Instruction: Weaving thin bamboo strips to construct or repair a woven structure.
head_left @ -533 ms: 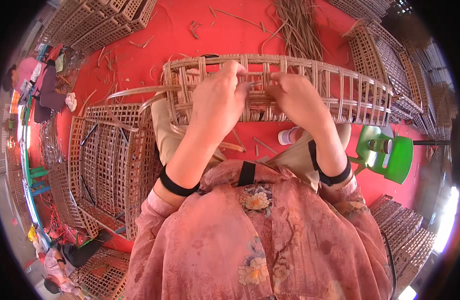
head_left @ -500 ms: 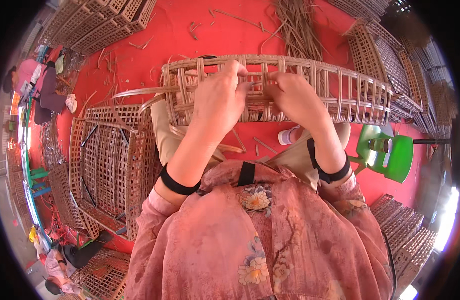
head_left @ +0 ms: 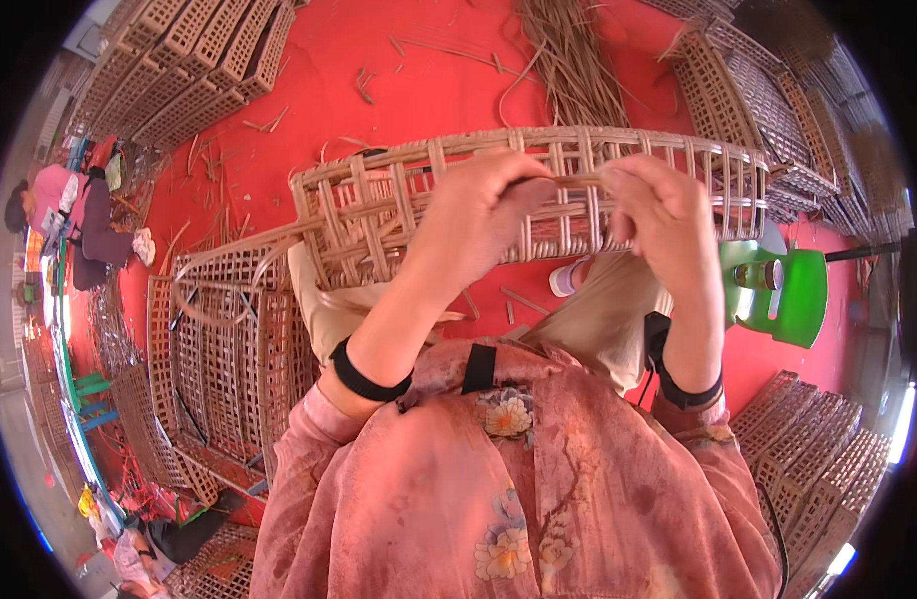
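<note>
A brown woven basket (head_left: 419, 190) with an open lattice side lies across my knees. In front of its lattice, my left hand (head_left: 478, 225) is closed, thumb and fingers pressed together around a flat brown weaving strand (head_left: 580, 182). The strand runs across to my right hand (head_left: 663, 205), whose bent fingers pinch its other part. A pale length of strand (head_left: 219, 317) curves in a loop off the basket's left end. My fingertips are partly hidden and slightly blurred.
To my left stands a large woven basket (head_left: 214, 374). Stacked baskets rise at far left (head_left: 194, 65), far right (head_left: 728, 95) and near right (head_left: 813, 439). A bundle of strands (head_left: 578, 65) lies ahead on the red floor. A green stool (head_left: 803, 299) at right bears a jar (head_left: 758, 275).
My hands have moved apart, the right one going right, with the strand now stretched between them. The loose strand at left has swung down into a loop. The basket sits slightly lower and tilted.
</note>
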Motion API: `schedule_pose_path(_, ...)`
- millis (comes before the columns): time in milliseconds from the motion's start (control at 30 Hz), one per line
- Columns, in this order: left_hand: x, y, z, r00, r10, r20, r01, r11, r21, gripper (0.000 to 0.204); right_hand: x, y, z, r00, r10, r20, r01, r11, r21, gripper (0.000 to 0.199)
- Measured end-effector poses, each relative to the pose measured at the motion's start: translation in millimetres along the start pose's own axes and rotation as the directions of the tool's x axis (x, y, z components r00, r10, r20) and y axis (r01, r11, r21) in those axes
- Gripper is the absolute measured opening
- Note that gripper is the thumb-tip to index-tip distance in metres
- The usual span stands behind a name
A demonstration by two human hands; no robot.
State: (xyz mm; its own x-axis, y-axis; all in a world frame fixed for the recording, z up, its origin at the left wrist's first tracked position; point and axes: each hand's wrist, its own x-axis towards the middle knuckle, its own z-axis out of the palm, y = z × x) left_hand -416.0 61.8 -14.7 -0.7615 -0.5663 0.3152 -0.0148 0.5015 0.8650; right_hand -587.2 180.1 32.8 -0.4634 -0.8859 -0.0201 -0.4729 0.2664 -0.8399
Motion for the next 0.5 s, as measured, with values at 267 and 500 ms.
schedule_pose_path(267, -5, -7, 12, 0.97, -0.179, -0.167, 0.225, 0.92, 0.32, 0.021, 29, 35, 25, 0.914, -0.275, 0.298, 0.389, 0.8, -0.456, 0.021)
schedule_pose_path(500, -2, -3, 14, 0.95, -0.277, -0.141, 0.303, 0.926, 0.223, 0.014, 19, 36, 22, 0.964, -0.265, -0.006, 0.242, 0.889, -0.389, 0.021)
